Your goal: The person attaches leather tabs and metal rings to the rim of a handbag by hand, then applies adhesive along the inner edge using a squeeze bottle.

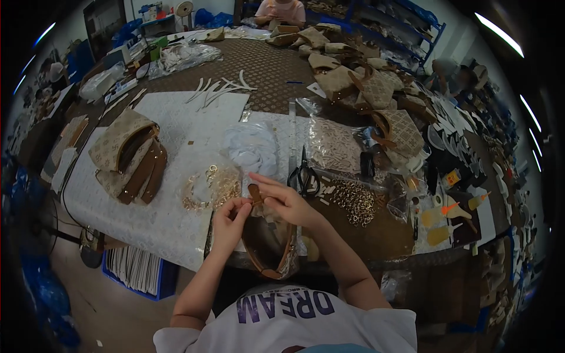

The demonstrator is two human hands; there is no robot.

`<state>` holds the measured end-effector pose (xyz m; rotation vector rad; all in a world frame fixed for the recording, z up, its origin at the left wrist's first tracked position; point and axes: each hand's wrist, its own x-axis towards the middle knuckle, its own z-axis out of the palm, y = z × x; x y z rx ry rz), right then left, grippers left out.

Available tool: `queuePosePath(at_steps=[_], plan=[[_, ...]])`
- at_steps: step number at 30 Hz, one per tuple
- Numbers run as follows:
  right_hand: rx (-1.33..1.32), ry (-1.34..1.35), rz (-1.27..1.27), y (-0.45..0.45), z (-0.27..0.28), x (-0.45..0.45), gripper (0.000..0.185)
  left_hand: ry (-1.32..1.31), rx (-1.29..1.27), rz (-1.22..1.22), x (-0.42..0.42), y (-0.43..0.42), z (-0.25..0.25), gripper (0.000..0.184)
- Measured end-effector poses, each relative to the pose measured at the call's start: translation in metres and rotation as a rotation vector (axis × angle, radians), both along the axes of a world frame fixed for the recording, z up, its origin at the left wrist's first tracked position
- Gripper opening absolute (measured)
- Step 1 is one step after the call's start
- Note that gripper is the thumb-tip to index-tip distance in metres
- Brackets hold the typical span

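A small handbag (250, 246) with brown leather edging lies at the table's front edge, close to my body, its opening facing up. At its far end a brown leather strap tab (254, 191) sticks up between my hands. My left hand (231, 213) pinches the base of this tab between thumb and fingers. From the other side, my right hand (289, 204) grips the same tab, thumb bent in and the upper fingers stretched over it. Whether a small metal fitting sits between the fingertips is too small to tell.
Left lie gold rings and chains in a plastic bag (206, 188) and patterned handbags (126, 156). Black scissors (304, 176), a steel ruler (292, 132) and loose metal clasps (356, 206) lie right. Beyond are piled handbags (353, 76); a person (281, 12) sits across the table.
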<state>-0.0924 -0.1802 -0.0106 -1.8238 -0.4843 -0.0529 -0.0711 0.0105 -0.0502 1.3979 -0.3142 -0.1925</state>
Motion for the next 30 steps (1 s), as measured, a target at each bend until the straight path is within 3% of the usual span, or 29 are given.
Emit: queuePosePath(at_steps=[2,5,7,8,11,15,19,23,25,26,28,30], plan=[[0.088,0.134,0.031,0.001,-0.01,0.001,0.042,0.069,-0.068,-0.061,0.003,0.007,-0.002,0.013],[0.058,0.131,0.045,0.009,0.014,-0.003,0.037,0.125,-0.113,-0.228,0.015,0.021,0.0,0.022],[0.139,0.13,0.016,0.008,0.002,-0.002,0.041,-0.004,0.026,-0.088,0.041,0.035,-0.021,0.026],[0.129,0.143,-0.043,0.008,-0.001,-0.002,0.037,-0.112,0.334,0.116,0.051,0.043,-0.019,0.021],[0.158,0.088,-0.114,0.019,-0.002,-0.007,0.031,-0.499,0.745,0.35,0.091,0.059,-0.039,0.019],[0.044,-0.189,-0.287,0.038,-0.006,-0.008,0.028,-0.522,0.92,0.295,0.126,0.055,-0.059,0.022],[-0.036,-0.347,-0.583,0.053,-0.008,-0.01,0.027,-0.525,1.038,0.282,0.128,0.036,-0.048,0.022],[-0.113,-0.419,-0.597,0.05,-0.019,-0.006,0.037,-0.55,1.084,0.228,0.149,0.045,-0.062,0.02],[-0.141,-0.443,-0.614,0.047,-0.016,-0.008,0.032,-0.582,1.04,0.24,0.151,0.056,-0.064,0.02],[-0.155,-0.456,-0.626,0.046,-0.017,-0.007,0.031,-0.48,0.929,0.227,0.151,0.054,-0.059,0.02],[-0.138,-0.483,-0.644,0.046,-0.016,-0.005,0.024,-0.27,0.72,0.194,0.122,0.045,-0.009,0.019],[-0.135,-0.486,-0.696,0.047,-0.021,-0.001,0.023,-0.2,0.343,0.11,0.092,0.032,0.026,0.016]])
